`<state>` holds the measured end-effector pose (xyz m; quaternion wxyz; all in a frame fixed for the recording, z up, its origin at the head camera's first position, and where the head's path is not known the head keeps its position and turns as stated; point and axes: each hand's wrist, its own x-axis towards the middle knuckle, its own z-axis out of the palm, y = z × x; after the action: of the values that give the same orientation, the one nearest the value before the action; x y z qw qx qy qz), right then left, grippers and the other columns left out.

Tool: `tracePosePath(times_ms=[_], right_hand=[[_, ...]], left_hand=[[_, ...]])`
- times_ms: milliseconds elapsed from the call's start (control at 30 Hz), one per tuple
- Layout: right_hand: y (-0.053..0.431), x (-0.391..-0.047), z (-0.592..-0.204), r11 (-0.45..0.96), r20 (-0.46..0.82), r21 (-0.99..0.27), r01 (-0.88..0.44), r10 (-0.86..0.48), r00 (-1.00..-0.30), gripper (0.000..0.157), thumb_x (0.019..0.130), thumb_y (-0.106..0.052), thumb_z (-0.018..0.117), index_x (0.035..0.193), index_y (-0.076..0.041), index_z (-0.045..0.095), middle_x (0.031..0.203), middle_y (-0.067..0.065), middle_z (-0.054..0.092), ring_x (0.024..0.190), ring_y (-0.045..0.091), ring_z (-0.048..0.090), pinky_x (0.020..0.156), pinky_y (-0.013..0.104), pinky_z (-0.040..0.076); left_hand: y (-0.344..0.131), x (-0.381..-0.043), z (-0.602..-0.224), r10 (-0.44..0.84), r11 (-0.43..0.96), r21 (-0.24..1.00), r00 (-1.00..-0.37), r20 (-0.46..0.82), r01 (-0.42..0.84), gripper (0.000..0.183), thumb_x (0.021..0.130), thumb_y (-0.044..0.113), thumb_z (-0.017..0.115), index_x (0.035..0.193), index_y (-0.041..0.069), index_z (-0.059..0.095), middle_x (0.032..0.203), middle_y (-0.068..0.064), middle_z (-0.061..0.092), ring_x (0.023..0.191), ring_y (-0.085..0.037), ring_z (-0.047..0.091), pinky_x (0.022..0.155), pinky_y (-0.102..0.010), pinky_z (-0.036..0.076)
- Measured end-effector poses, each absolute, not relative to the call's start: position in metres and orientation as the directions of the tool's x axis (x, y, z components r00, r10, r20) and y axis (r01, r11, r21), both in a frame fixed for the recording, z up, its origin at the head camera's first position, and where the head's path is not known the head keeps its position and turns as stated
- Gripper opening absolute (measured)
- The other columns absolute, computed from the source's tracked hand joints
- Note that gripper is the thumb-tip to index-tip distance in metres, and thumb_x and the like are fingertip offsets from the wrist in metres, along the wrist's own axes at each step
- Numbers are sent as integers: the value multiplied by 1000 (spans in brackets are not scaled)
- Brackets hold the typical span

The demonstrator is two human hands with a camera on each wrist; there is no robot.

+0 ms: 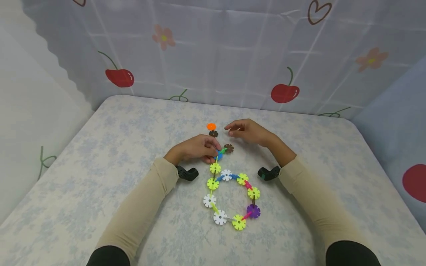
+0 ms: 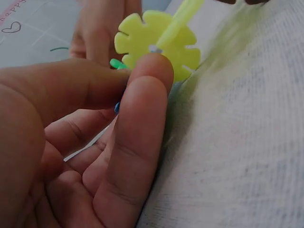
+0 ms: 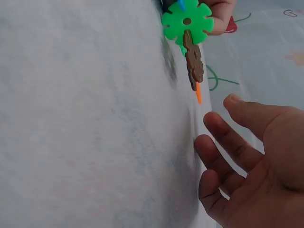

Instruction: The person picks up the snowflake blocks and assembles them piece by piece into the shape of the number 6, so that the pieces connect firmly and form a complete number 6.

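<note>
My left hand (image 1: 199,147) pinches a blue notched snowflake disc (image 1: 218,156) between thumb and fingers, which cover much of it. A green disc (image 3: 202,21) joins the blue one, and from the green a brown disc (image 1: 229,148) sticks out to the right. On the near side, a yellow disc (image 2: 135,38) leads down to a ring of linked discs, white (image 1: 220,217), yellow and purple (image 1: 253,211) among them. To the right of the loose discs, my right hand (image 1: 250,132) hovers with relaxed fingers, holding nothing.
Beyond my left hand lie a dark brown disc (image 1: 213,133) and an orange disc (image 1: 211,126). A pale patterned cloth covers the table (image 1: 133,129). Behind its far edge hangs a curtain (image 1: 213,55) printed with cherries and flowers.
</note>
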<state>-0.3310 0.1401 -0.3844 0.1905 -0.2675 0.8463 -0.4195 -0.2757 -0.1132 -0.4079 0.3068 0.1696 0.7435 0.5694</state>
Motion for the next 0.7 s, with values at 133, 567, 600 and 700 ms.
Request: tracePosePath(times_ms=[133, 567, 600, 700], right_hand=[[127, -345, -380, 528, -160, -783, -329, -683, -713, 40, 106, -17, 57, 145, -17, 58, 134, 10, 57, 117, 26, 52, 96, 44, 43], [115, -340, -386, 588, -77, -661, -466, -671, -738, 13, 98, -9, 69, 111, -6, 71, 110, 10, 61, 100, 26, 57, 88, 41, 47], [116, -339, -386, 594, -78, -663, -455, -659, -748, 14, 98, -9, 69, 111, -6, 69, 109, 10, 62, 98, 26, 57, 87, 40, 47], [119, -339, -387, 594, -84, -672, -442, -654, -752, 21, 97, -7, 69, 118, -5, 68, 103, 12, 63, 91, 26, 56, 82, 39, 46]], left_hand=[[-114, -275, -407, 605, 296, 950, -749, -270, -103, 21, 99, 0, 60, 119, -3, 62, 97, -16, 67, 77, -22, 67, 72, -32, 58], [-113, -273, -407, 631, 271, 961, -742, -226, -63, 18, 100, 1, 60, 117, -2, 63, 91, -13, 67, 75, -20, 66, 69, -29, 57], [-113, -274, -408, 631, 273, 960, -742, -227, -62, 18, 100, 1, 60, 117, -2, 63, 91, -13, 67, 75, -20, 66, 69, -29, 57], [-113, -274, -409, 628, 277, 959, -743, -230, -62, 18, 100, 1, 60, 117, -2, 64, 90, -13, 68, 75, -20, 66, 68, -29, 56]])
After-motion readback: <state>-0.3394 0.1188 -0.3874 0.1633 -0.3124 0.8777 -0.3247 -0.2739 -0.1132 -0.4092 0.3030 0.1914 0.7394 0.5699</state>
